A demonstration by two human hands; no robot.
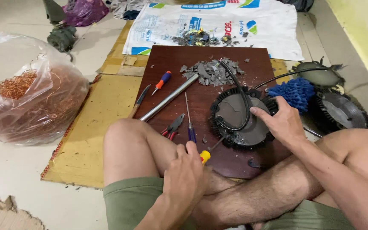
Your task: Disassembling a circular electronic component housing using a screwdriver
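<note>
My left hand (186,172) grips yellow-handled screwdriver (211,150), tip toward round finned lamp (241,117) | my right hand (280,121) presses lamp's right rim, nearer.

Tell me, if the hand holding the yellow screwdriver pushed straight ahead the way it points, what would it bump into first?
Probably the round black finned disc: the left hand aims its yellow-handled screwdriver at the disc's near edge.

You are working on a glossy dark wood board (201,100); the finned disc (239,117) is showing matt grey metal, the tube (169,98) smooth steel.
</note>
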